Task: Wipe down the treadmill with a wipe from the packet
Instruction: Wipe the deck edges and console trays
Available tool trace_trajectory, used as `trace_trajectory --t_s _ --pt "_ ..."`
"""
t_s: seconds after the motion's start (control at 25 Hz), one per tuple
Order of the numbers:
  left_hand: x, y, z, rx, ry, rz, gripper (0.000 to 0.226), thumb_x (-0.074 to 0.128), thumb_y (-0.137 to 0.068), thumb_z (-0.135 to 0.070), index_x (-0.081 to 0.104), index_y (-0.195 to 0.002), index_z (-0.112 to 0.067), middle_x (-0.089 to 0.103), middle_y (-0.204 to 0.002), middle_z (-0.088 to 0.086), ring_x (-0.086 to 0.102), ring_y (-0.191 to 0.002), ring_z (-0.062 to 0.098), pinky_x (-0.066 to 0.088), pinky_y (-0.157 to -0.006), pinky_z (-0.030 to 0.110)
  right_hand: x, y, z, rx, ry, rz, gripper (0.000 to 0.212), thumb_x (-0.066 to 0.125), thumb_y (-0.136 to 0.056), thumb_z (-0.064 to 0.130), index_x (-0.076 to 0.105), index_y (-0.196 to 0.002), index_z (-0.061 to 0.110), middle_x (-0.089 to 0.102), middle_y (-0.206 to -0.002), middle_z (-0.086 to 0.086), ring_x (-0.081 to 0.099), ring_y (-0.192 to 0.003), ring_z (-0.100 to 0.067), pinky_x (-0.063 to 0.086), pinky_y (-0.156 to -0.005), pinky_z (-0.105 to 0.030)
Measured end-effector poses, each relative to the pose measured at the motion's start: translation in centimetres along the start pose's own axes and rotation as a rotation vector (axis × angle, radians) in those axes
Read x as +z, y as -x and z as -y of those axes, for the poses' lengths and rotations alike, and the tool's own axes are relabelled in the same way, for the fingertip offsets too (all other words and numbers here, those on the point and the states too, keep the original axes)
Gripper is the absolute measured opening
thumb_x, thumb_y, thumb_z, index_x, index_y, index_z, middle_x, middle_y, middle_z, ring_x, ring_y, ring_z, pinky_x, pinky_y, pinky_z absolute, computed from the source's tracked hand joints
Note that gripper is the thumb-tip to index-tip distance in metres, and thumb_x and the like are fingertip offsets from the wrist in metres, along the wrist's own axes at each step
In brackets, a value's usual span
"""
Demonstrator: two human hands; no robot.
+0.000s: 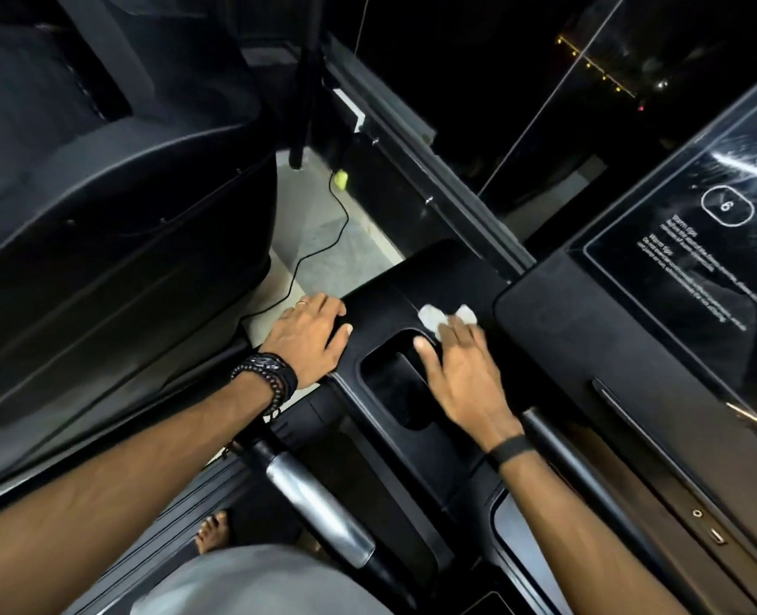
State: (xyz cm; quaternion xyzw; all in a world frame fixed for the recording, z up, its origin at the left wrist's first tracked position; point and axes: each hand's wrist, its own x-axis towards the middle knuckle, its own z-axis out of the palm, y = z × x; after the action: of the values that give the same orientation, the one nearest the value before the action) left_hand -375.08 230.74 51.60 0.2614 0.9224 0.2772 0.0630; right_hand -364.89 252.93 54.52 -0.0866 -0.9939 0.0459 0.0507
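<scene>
- We are well into the wiping: our right hand (461, 375) presses the white wipe (445, 316) flat under straight fingers onto the treadmill's black side tray (434, 277), just beyond the cup recess (394, 383).
- Our left hand (312, 337) rests released on the tray's left edge, fingers draped over it, grasping nothing; we judge it is bracing us.
- The packet is not in view, so the wipe is already drawn out.
- The glossy console panel (696, 268) to the right shows streaks; we cannot tell whether these are wipe marks or smudges.
- Left to do, as we judge it: the recess, the silver handlebar (319, 508), and likely the console.
</scene>
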Motion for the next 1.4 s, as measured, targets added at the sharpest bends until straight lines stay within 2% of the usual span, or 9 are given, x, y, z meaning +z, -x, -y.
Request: trace_trajectory --t_s 0.08,0.2,0.4,0.64,0.84,1.0,1.2,1.28,1.4 --pt "0.1 0.0 0.1 -0.003 -0.011 -0.009 0.03 0.048 -0.102 -0.035 0.054 -0.122 -0.014 0.056 -0.12 0.004 0.051 -0.116 0.026 0.04 -0.098 0.042 -0.8 1.3 -2.2 0.015 -0.014 -0.012 0.064 0.029 -0.102 0.051 0.058 -0.129 0.002 0.059 -0.131 -0.018 0.051 -0.124 -0.037 0.04 -0.109 -0.042" --pt "0.0 -0.2 0.0 -0.008 -0.004 0.008 0.03 0.048 -0.102 -0.035 0.054 -0.122 -0.014 0.055 -0.121 0.003 0.05 -0.116 0.025 0.039 -0.098 0.041 -0.8 -3.8 -3.0 0.314 -0.019 0.048 0.072 0.028 -0.103 0.053 0.053 -0.132 -0.007 0.055 -0.137 -0.027 0.048 -0.132 -0.04 0.033 -0.113 -0.041" --pt "-0.1 0.0 0.0 -0.01 -0.005 0.016 0.03 0.047 -0.102 -0.035 0.053 -0.123 -0.015 0.054 -0.121 0.002 0.05 -0.116 0.024 0.039 -0.098 0.04 0.6 -1.4 -0.2 0.009 -0.048 0.014 0.067 0.027 -0.102 0.055 0.061 -0.121 0.001 0.058 -0.127 -0.017 0.046 -0.126 -0.036 0.038 -0.111 -0.044" --pt "0.2 -0.2 0.4 -0.016 0.0 0.031 0.028 0.047 -0.101 -0.036 0.053 -0.12 -0.015 0.054 -0.118 0.003 0.05 -0.113 0.025 0.04 -0.098 0.042 0.1 -6.8 -2.5 0.326 -0.116 0.033 0.076 0.029 -0.101 0.059 0.052 -0.134 -0.005 0.049 -0.142 -0.026 0.038 -0.138 -0.04 0.025 -0.119 -0.046" --pt "0.1 -0.1 0.2 -0.021 -0.026 0.029 0.029 0.047 -0.102 -0.036 0.054 -0.12 -0.016 0.054 -0.118 0.002 0.051 -0.112 0.024 0.041 -0.096 0.041 0.8 -3.6 -2.4 0.086 -0.133 0.002 0.083 0.017 -0.098 0.067 0.057 -0.129 0.001 0.054 -0.133 -0.017 0.044 -0.13 -0.035 0.037 -0.111 -0.045" --pt "0.0 -0.2 0.2 -0.023 -0.034 0.036 0.029 0.046 -0.102 -0.035 0.054 -0.121 -0.015 0.055 -0.118 0.003 0.051 -0.111 0.024 0.04 -0.094 0.04 0.3 -8.4 -2.5 0.388 0.013 0.019 0.085 0.014 -0.101 0.063 0.055 -0.126 -0.007 0.051 -0.135 -0.027 0.043 -0.129 -0.043 0.025 -0.115 -0.051" --pt "0.0 -0.1 0.1 -0.044 -0.028 0.041 0.045 0.029 -0.095 -0.048 0.054 -0.118 -0.018 0.055 -0.114 0.001 0.054 -0.106 0.024 0.045 -0.094 0.042 1.8 -6.3 -2.4 0.077 -0.103 -0.045 0.068 0.027 -0.103 0.055 0.059 -0.124 -0.001 0.055 -0.13 -0.019 0.043 -0.128 -0.037 0.032 -0.114 -0.045" --pt "0.1 -0.1 0.2 -0.041 -0.037 0.024 0.051 0.024 -0.092 -0.051 0.054 -0.116 -0.018 0.055 -0.112 0.0 0.055 -0.105 0.024 0.046 -0.094 0.043 1.1 -6.2 -3.7 0.219 -0.183 -0.1 0.073 0.023 -0.103 0.059 0.056 -0.123 -0.003 0.055 -0.127 -0.024 0.045 -0.125 -0.04 0.033 -0.111 -0.048" --pt "0.1 -0.2 0.3 -0.052 -0.029 0.031 0.048 0.027 -0.092 -0.049 0.055 -0.115 -0.018 0.055 -0.111 0.0 0.055 -0.104 0.024 0.045 -0.092 0.042 0.7 -11.4 -2.3 0.492 -0.096 0.042 0.074 0.031 -0.103 0.056 0.058 -0.122 -0.01 0.054 -0.13 -0.029 0.042 -0.128 -0.043 0.028 -0.114 -0.05"
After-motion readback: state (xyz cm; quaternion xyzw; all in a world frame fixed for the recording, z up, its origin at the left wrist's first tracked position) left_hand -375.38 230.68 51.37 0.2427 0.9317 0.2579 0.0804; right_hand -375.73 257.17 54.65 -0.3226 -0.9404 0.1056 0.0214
